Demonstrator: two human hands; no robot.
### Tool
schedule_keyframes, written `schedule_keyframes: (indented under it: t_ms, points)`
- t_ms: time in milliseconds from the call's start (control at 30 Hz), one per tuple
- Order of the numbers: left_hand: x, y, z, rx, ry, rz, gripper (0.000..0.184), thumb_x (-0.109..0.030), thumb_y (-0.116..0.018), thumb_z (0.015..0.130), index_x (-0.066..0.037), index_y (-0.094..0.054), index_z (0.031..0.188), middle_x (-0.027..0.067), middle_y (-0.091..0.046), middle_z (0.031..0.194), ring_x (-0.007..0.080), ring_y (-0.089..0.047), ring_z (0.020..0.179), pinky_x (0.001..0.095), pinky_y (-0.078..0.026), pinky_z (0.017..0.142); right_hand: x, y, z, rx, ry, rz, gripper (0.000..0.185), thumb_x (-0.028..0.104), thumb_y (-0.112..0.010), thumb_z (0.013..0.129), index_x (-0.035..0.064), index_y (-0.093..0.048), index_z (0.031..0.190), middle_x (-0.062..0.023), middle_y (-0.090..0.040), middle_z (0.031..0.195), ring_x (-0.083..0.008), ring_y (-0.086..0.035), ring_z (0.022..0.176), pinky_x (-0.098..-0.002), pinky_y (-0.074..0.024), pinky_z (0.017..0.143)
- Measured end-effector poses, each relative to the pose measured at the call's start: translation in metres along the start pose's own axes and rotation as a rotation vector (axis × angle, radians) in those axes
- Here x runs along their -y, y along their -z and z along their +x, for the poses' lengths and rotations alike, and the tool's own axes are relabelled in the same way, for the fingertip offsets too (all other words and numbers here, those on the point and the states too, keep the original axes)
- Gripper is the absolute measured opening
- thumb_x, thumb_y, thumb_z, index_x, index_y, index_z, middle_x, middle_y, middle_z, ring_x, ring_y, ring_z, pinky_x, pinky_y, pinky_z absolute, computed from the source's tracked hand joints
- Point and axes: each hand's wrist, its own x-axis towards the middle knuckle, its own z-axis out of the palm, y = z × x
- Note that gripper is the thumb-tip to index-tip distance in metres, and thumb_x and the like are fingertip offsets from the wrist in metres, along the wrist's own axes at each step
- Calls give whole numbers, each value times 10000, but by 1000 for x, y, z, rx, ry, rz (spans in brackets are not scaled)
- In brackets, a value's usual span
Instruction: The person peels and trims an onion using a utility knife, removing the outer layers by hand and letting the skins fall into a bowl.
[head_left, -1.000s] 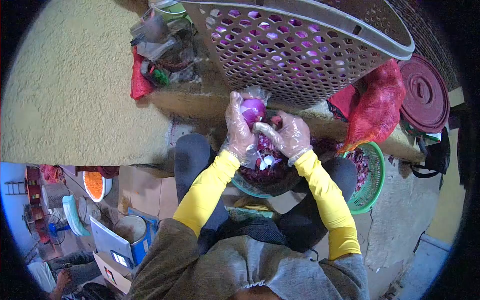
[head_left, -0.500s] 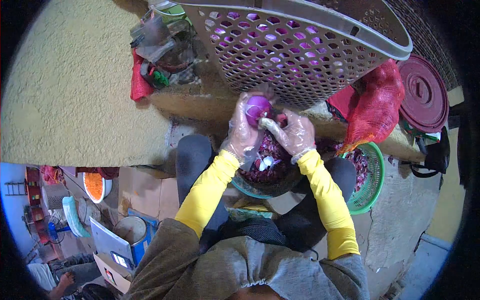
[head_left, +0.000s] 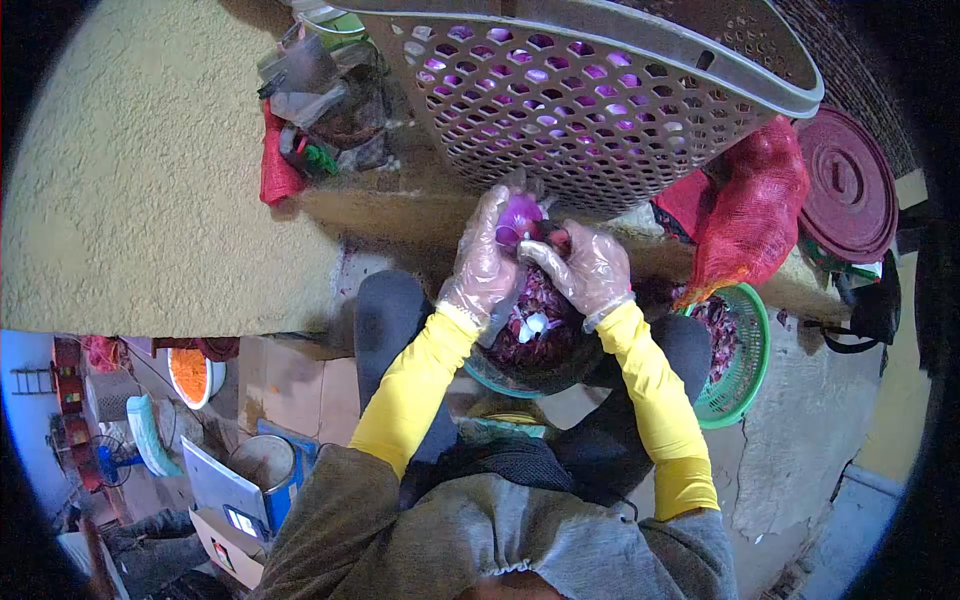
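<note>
A peeled purple onion [head_left: 519, 220] is held in my left hand [head_left: 482, 255], which wears a clear plastic glove. Close beside it, my right hand [head_left: 585, 262], gloved the same way, has its fingers curled around a small dark, reddish thing [head_left: 556, 238] whose kind I cannot make out. The right thumb reaches toward the onion's lower side. Below both hands, between the knees, sits a basin [head_left: 497, 385] of dark red onion skins [head_left: 545, 345] with some pale pieces on top.
A large grey perforated crate [head_left: 600, 180] with purple onions leans above my hands. To the right are a red mesh sack [head_left: 755, 215], a maroon lid [head_left: 848, 185] and a green basket [head_left: 757, 375] of skins. Lower left, a white tub [head_left: 213, 378] holds something orange.
The onion has turned slightly in my left hand, and the fingers of both hands have shifted a little around it. At lower left, the other person's arm has moved out of sight.
</note>
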Motion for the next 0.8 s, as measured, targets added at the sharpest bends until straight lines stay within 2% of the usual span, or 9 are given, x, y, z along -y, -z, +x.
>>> schedule_keyframes:
  t_ms: [100,267,367,500,600,667,800]
  points:
    - [7,2,5,-1,-96,-34,334,-355,-595,960,-74,-600,1140,116,-647,1063,253,-622,979,435,-553,864,1,-4,0,-25,-25,56,546,614,-681,803,70,-663,843,-157,-653,686,-378,-645,667,-465,-491,615]
    - [14,3,7,-71,-259,13,362,-398,-603,950,-127,-578,1188,62,-624,1089,208,-602,960,382,-533,841,5,-10,0,-34,-72,181,510,551,-691,833,42,-670,859,-200,-647,708,-410,-637,694,-472,-484,633]
    - [14,1,3,-55,-295,83,350,-402,-596,950,-131,-594,1171,58,-626,1081,198,-603,952,364,-521,841,7,-16,1,-68,-82,332,482,515,-696,845,33,-677,856,-215,-649,729,-415,-637,717,-468,-484,653]
    - [14,-11,2,-95,-381,58,377,-415,-586,948,-107,-597,1166,65,-632,1080,198,-604,952,381,-520,854,2,-26,1,-72,-117,359,463,492,-696,852,29,-683,856,-221,-655,746,-416,-637,729,-465,-486,673]
    - [14,1,4,-57,-276,22,436,-442,-581,942,-76,-588,1179,86,-631,1107,225,-605,968,413,-515,890,2,-26,0,-33,-168,405,469,503,-688,854,35,-680,850,-225,-659,761,-415,-640,737,-464,-489,677]
    - [11,-2,2,34,40,-246,491,-463,-587,931,-59,-564,1211,106,-624,1125,262,-607,988,443,-512,918,0,-19,1,-101,-129,252,481,522,-682,852,42,-674,841,-225,-660,761,-419,-643,746,-471,-490,675]
    - [11,-10,2,45,8,-125,502,-457,-587,932,-51,-554,1224,132,-623,1131,304,-604,1057,477,-501,953,-1,-11,1,-76,-145,222,489,536,-682,847,47,-668,833,-217,-661,746,-431,-642,747,-479,-489,663]
